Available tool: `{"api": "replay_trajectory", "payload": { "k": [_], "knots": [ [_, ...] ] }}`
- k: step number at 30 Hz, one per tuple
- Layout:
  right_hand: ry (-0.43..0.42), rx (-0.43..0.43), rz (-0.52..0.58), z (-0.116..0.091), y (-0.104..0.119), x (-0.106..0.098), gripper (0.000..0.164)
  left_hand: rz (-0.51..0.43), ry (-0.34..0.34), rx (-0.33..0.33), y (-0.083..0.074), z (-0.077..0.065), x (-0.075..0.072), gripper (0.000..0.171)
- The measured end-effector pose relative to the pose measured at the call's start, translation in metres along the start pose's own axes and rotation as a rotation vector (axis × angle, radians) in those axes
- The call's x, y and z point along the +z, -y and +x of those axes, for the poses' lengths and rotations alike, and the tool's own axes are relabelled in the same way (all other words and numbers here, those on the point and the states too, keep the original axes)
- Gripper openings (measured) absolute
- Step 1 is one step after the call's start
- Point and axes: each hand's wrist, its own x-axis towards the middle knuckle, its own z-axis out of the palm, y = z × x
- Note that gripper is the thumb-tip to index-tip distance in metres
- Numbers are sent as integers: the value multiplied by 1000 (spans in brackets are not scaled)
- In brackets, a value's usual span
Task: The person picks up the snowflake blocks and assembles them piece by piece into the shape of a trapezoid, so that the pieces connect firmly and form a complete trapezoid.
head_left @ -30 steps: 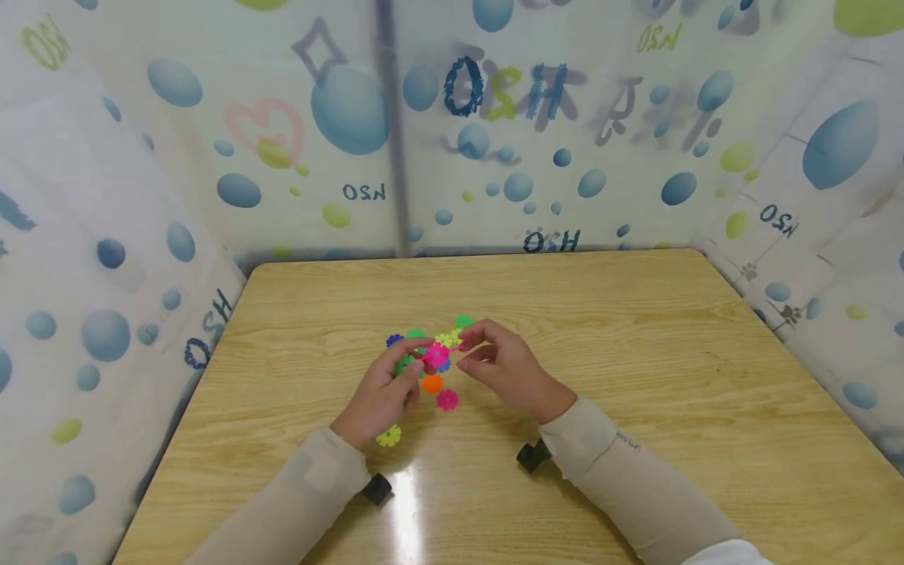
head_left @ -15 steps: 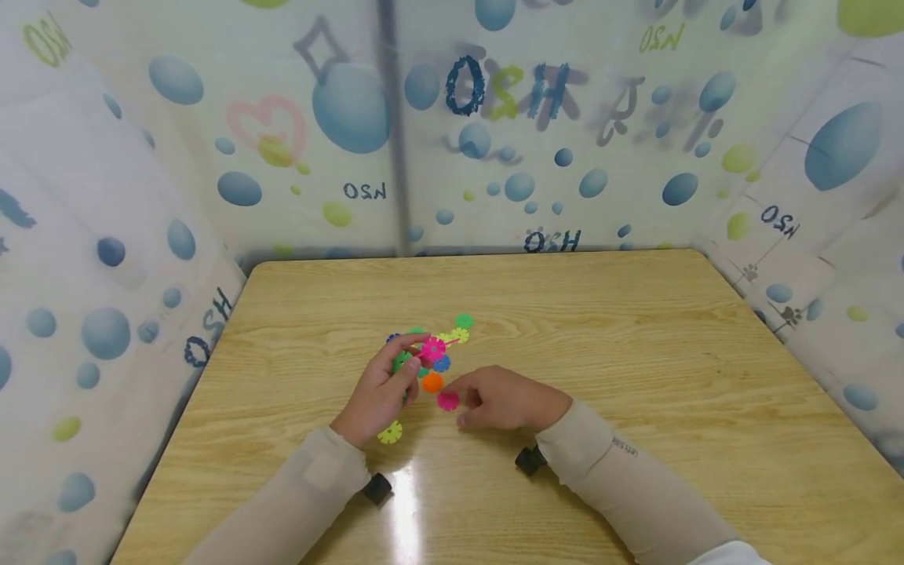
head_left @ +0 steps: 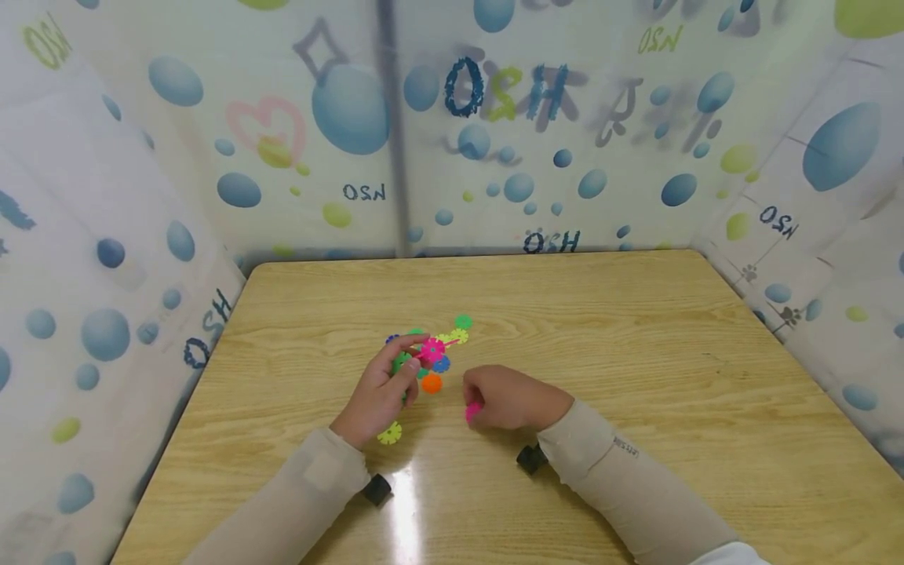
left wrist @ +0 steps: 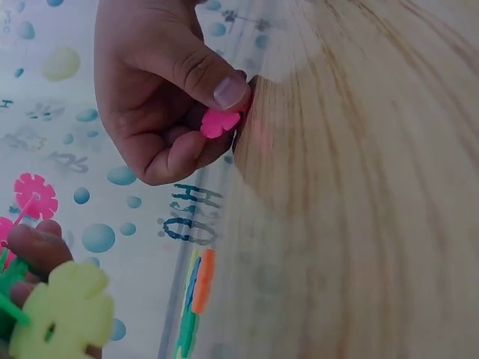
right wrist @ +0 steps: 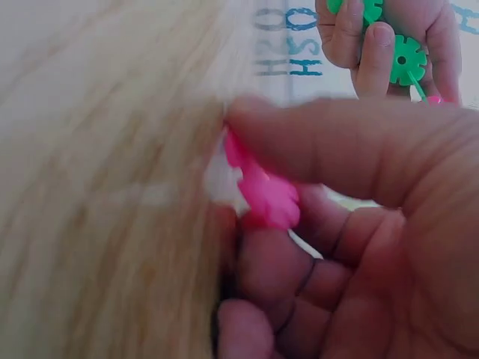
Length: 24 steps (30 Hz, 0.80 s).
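Observation:
My left hand (head_left: 377,392) pinches a chain of joined snowflake discs between thumb and fingers. A pink snowflake disc (head_left: 433,350) sticks out past its fingertips, and a green snowflake disc (right wrist: 408,60) shows beside the fingers in the right wrist view. In the left wrist view, a yellow disc (left wrist: 67,314) sits against green pieces near that hand. Low over the table, my right hand (head_left: 519,399) pinches a separate pink snowflake disc (right wrist: 269,198) between thumb and curled fingers. Part of this disc is hidden by the fingers.
On the wooden table (head_left: 636,337) beyond the left hand lie loose discs: an orange one (head_left: 432,383), a blue one (head_left: 441,363), a yellow one (head_left: 459,336) and a green one (head_left: 463,322). A patterned curtain (head_left: 494,157) encloses the table's back and sides.
My right hand has left the left hand's chain, come down nearer me, and picked up the pink disc, drawing it slightly right. The left hand stays nearly still.

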Motion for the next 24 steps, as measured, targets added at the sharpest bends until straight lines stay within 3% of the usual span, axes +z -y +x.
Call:
{"api": "replay_trajectory", "payload": {
  "k": [3, 5, 10, 13, 18, 24],
  "knots": [
    [-29, 13, 82, 2, -4, -1, 20, -9, -9, -7, 0, 0, 0, 37],
    [-71, 33, 196, 4, -8, -1, 17, -8, -17, -5, 0, 0, 0, 37],
    [-285, 100, 628, 9, -10, -6, 15, -26, -17, 6, 2, 1, -1, 37],
    [-416, 76, 798, 9, -8, -10, 24, -28, -15, -5, 2, 1, -1, 37],
    [-525, 0, 908, 7, -5, -12, 30, -9, -6, -30, 1, 2, -1, 37],
    [-540, -37, 927, 5, -3, -11, 29, -13, 26, -40, 1, 2, -1, 36]
  ]
}}
